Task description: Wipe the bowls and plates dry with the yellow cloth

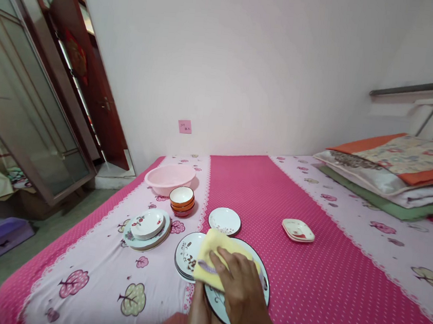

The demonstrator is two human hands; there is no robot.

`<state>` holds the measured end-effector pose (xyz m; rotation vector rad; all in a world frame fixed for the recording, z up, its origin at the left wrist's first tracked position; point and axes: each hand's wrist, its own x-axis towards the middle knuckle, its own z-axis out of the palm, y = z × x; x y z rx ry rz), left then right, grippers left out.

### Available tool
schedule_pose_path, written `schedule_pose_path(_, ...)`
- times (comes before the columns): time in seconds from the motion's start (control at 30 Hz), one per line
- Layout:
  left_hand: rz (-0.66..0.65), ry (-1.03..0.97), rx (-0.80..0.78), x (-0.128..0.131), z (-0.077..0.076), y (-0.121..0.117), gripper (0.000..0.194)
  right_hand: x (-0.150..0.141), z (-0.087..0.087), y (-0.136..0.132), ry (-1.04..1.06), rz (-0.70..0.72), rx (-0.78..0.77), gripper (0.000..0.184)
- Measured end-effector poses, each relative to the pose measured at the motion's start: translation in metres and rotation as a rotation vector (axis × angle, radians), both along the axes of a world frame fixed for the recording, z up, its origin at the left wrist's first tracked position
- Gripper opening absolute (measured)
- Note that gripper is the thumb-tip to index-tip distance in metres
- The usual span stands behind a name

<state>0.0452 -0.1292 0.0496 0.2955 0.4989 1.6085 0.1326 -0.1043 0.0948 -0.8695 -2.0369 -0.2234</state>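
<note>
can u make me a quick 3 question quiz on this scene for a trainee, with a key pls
1. True or false: the right hand lies on the yellow cloth.

2. Which of these stands closest to the pink basin?
a) the purple tub
b) the stacked bowls
c) the orange-edged pillow

3. Fill in the missing word: as the wearer sees it, the squarish dishes lie to the ____ of the plate under the cloth.

Key: 1. true; 2. b; 3. right
</note>
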Motion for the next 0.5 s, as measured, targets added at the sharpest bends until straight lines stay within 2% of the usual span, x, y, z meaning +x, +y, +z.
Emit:
schedule_pose_path(0.2, -0.115, -0.265, 0.151, -0.016, -0.008, 0.002, 0.05, 0.016, -0.003, 0.02, -0.032, -0.128, -0.016, 0.049)
schedule_pose_path(0.37, -0.112, -0.247, 0.099, -0.021, -0.012, 0.004, 0.055, 0.036, -0.019, 0.008, -0.099, -0.182, -0.027, 0.051)
schedule_pose_path(0.5, -0.117, -0.212, 0.072, -0.027, -0.012, 0.004, 0.057, 0.047, -0.035, -0.006, -0.093, -0.126, -0.016, 0.049)
